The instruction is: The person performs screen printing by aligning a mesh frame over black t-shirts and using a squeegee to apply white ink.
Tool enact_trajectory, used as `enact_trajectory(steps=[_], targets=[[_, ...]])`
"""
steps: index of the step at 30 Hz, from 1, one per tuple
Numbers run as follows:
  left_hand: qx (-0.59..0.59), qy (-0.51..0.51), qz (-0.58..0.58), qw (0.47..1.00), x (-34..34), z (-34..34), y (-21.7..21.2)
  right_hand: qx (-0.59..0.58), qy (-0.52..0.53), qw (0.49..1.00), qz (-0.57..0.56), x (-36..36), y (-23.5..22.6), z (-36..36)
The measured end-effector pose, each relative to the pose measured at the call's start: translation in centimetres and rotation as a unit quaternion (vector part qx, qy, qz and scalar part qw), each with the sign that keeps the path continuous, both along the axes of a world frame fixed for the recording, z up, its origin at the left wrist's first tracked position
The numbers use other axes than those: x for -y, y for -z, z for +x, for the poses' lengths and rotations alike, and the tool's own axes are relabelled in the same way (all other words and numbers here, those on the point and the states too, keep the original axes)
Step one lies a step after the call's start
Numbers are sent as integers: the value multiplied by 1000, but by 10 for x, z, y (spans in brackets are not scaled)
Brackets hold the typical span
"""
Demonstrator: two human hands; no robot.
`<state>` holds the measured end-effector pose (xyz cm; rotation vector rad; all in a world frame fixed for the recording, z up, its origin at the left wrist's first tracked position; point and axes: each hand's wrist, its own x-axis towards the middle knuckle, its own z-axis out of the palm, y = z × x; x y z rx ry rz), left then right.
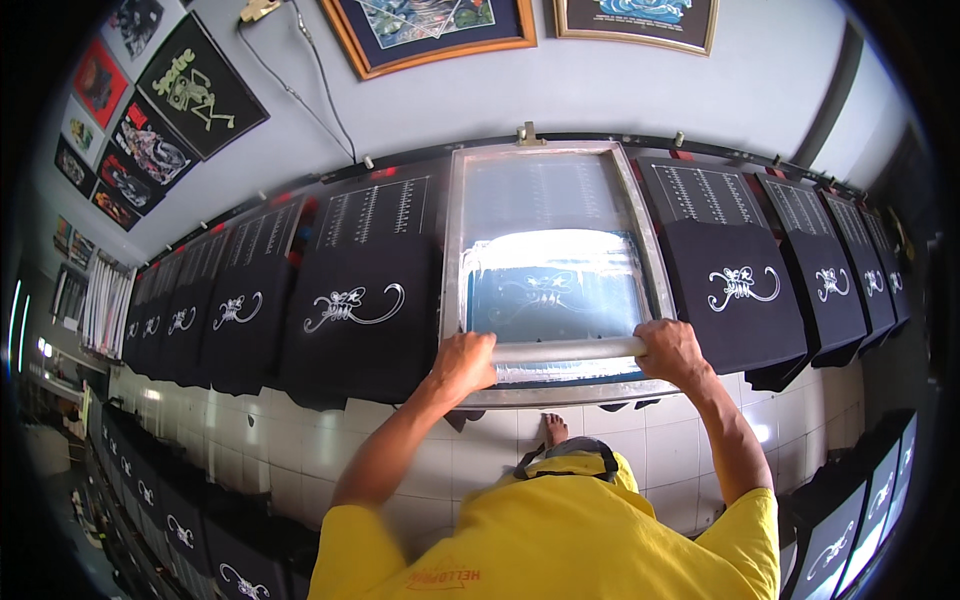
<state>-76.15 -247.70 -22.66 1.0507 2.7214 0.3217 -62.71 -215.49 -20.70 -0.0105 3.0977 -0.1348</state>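
My left hand (465, 362) and my right hand (672, 350) are closed round the two ends of a squeegee (568, 350) with a pale bar. It lies across the near part of a silkscreen frame (646, 230), which has a metal rim and a blue stencil mesh. A broad band of white ink (550, 248) crosses the middle of the mesh, and more white ink shows just below the squeegee. Through the mesh a faint scroll-shaped design is visible. Beneath the frame, the covered board is mostly hidden.
Black shirts with white scroll prints, such as this shirt (345, 320) and another shirt (745, 290), lie on boards to both sides. A clamp (530, 133) sits at the frame's far edge. Behind me stand more printed black pieces (180, 535). Framed pictures (430, 35) hang ahead.
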Motion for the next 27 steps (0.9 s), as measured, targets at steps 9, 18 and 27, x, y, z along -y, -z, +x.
enact_trajectory(steps=[9,18,27], targets=[[-61,4,60,996,9,25,0,-82,-23,996,-33,8,21,32],[-268,40,103,957,19,40,70,-186,-68,980,12,12,46,30],[-241,67,125,960,-24,-89,69,-139,-59,988,-8,-36,53,-79]])
